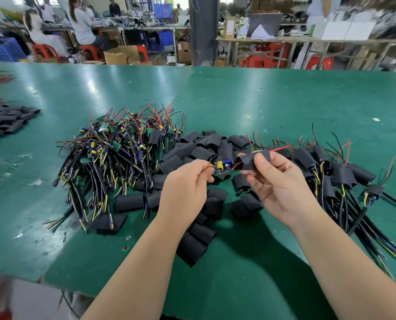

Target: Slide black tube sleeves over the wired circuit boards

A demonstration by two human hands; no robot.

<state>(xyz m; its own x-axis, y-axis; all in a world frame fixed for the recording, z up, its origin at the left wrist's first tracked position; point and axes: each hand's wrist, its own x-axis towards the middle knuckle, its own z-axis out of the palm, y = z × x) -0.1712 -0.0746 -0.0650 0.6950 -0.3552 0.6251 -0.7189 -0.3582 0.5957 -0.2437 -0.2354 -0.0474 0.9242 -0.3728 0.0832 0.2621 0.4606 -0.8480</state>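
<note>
My left hand [187, 181] pinches the wires at the left end of a small circuit board [223, 167] with yellow and blue parts. My right hand [277, 181] grips a black tube sleeve [250, 161] just right of the board; the board's red wire [280, 148] runs through the sleeve and sticks out to the right. The board itself is bare, outside the sleeve. Both hands hover above loose black sleeves [201, 146] on the green table [284, 100].
A tangle of bare wired boards [118, 153] lies to the left. Sleeved boards [344, 174] with wires lie to the right. More black sleeves [5, 121] sit at the far left edge. People work at benches beyond the table.
</note>
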